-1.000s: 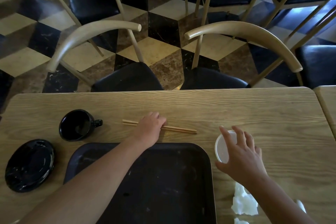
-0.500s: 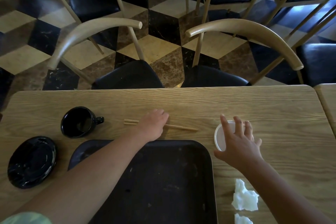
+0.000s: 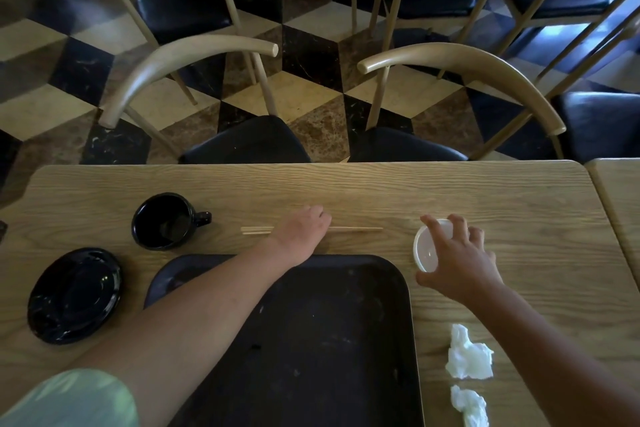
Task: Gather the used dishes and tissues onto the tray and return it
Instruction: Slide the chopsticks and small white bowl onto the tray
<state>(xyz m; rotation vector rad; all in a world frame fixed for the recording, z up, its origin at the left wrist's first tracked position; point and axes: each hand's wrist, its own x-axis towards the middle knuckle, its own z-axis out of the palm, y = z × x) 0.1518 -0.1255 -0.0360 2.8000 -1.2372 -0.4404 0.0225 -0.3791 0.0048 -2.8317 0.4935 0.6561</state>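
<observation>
A dark tray [image 3: 311,340] lies on the wooden table in front of me, with nothing on it. Just beyond its far edge, my left hand [image 3: 301,229] is closed over the middle of a pair of wooden chopsticks [image 3: 356,229] lying on the table. To the right, my right hand [image 3: 457,256] grips a small white bowl [image 3: 427,250] from above, fingers over its rim. A black mug [image 3: 162,222] and a black saucer [image 3: 74,295] sit at the left. Two crumpled white tissues [image 3: 469,355] [image 3: 471,404] lie right of the tray.
Two wooden chairs with black seats [image 3: 249,146] [image 3: 405,149] are pushed against the table's far edge. Another table [image 3: 620,204] butts up at the right. More chairs stand on the checkered floor beyond.
My left hand has curled tighter over the chopsticks, which now look closer together. My right hand has settled more firmly on the white bowl. The view has shifted slightly.
</observation>
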